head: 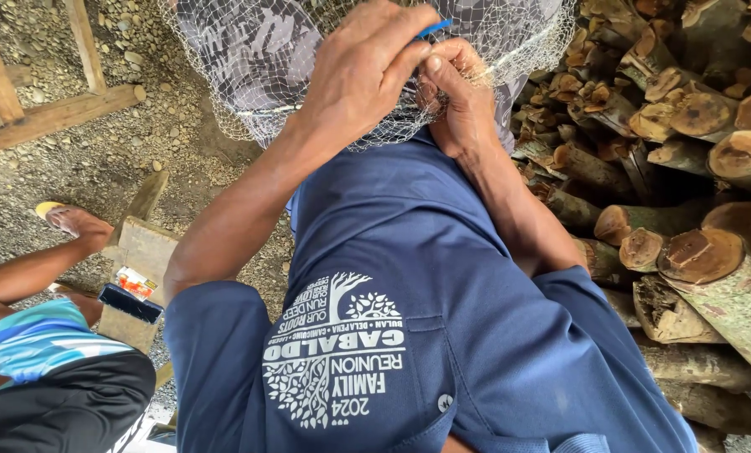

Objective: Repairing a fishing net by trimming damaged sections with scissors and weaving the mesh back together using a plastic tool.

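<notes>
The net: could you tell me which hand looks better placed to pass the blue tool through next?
Probably the left hand: it pinches the blue tool; the right hand grips the net.

Both your arms are bare from the short sleeves down and reach forward, away from your chest, meeting at the hands. Your left forearm runs long and nearly straight, the elbow only slightly bent, with the wrist turned so the back of your left hand (367,71) faces the camera. Its fingers are curled inward, thumb and forefinger pressed together in a pinch. Your right forearm is shorter in view, elbow tucked close to your side. Your right hand (457,99) sits touching the left, knuckles up, fingers bunched tight in a pinch too.
</notes>
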